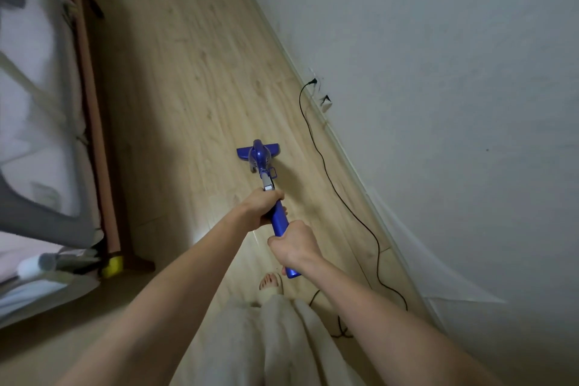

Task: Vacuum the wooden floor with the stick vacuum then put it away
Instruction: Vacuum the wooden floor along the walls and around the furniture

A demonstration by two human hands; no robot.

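Observation:
A blue stick vacuum (pixel 260 160) stands on the light wooden floor (pixel 188 72), its flat head pointing away from me in the middle of the view. My left hand (pixel 261 207) grips the blue handle high up, just below the grey tube. My right hand (pixel 293 244) holds the same handle lower down, near its end. A black power cord (pixel 326 166) runs along the floor from a wall socket (pixel 313 81) back toward my feet.
A white wall (pixel 438 72) with a baseboard borders the floor on the right. A bed with a mesh guard rail (pixel 40 135) and a wooden frame lines the left side. My bare foot (pixel 271 283) and pale trousers show below the handle.

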